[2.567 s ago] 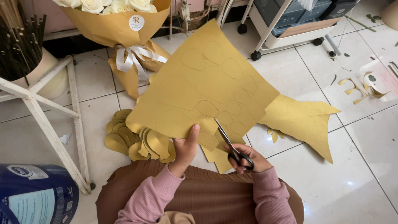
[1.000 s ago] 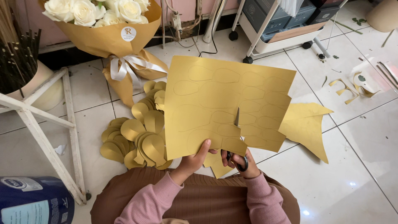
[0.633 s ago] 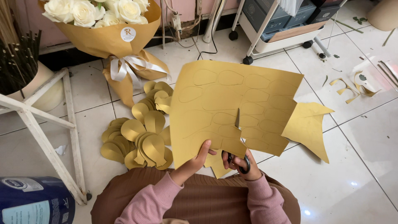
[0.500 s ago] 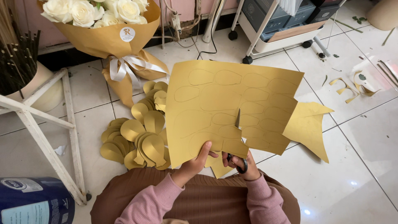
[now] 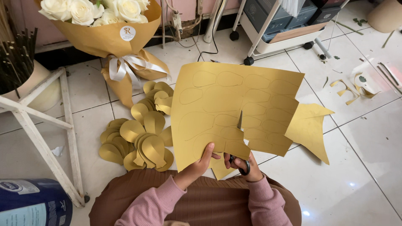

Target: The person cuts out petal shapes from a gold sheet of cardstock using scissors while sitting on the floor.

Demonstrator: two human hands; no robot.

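I see the left hand pinching the gold sheet upright above the lap, while the right hand is closed on black scissors, cutting upward. I'd follow the drawn petal outline, turning the paper steadily.

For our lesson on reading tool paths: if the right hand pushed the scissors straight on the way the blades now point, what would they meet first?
More of the gold sheet: the right hand aims the scissors up the sheet, toward the outlined petal shapes above the cut, as far as this view shows.
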